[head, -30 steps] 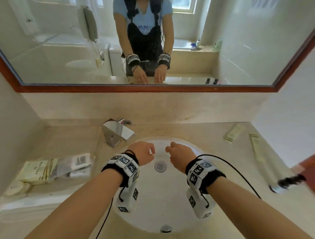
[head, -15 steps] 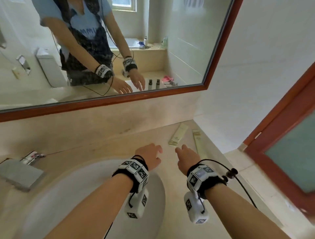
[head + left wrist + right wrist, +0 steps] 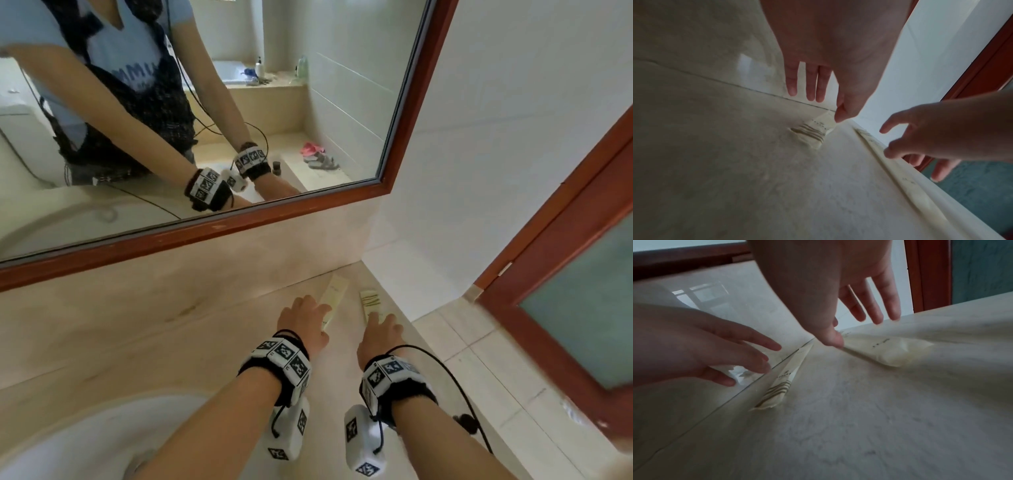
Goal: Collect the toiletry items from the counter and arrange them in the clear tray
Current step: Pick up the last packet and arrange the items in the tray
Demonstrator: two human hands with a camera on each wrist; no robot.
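— What is changed since half a second ago?

— The two hands are now seen lowered much closer to the packets; earlier they were held well short of them, over the sink edge.

— Where is the left hand (image 3: pixel 303 323) placed?

— It is spread over the near end of the left packet (image 3: pixel 333 296), fingers straight and relaxed. Its thumb is brought right down to that packet in the left wrist view; whether contact is made cannot be told. Nothing is gripped.

— And the right hand (image 3: pixel 379 334)?

— It is held just above the right packet (image 3: pixel 370 301), fingers loosely extended, with nothing grasped. The near part of that packet is covered by it in the head view.

— How are the packets laid?

— Both are laid flat on the desk (image 3: pixel 154 329), side by side and slightly apart, in the corner by the wall, under the mirror (image 3: pixel 205 102).

— How many are counted?

— Two packets, two hands. The clear tray is not seen.
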